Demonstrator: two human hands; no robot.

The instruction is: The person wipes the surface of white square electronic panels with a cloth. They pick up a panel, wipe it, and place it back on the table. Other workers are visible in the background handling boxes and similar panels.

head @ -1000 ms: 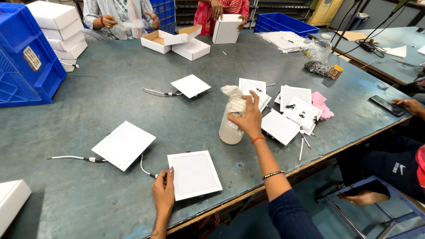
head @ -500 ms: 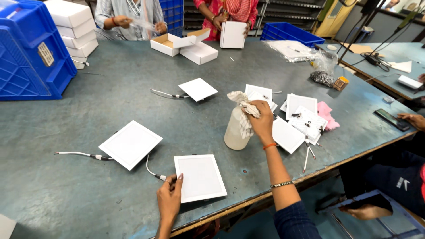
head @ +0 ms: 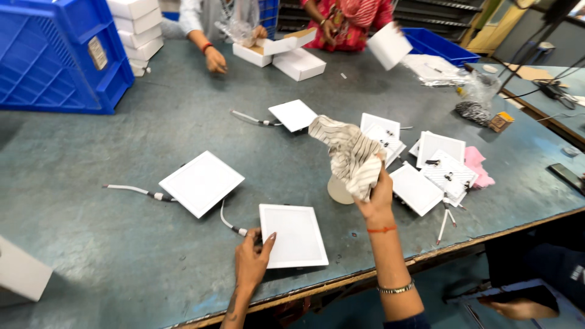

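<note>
Head view: since half a second ago the right hand has lifted the striped cloth off the white bottle, fingers pinching its lower edge. Left hand fingers rest flat on the square panel's near-left corner.

Striped cloth aloft; white sq. panel flat, table edge

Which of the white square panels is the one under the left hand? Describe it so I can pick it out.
On the grey-green table, look along the near edge. The panel lies face up under the left hand, fingers on its left edge, with a white cable leaving that side. Unlike the tilted panel to its left, it sits nearly square to the edge, closest to the camera.
</note>
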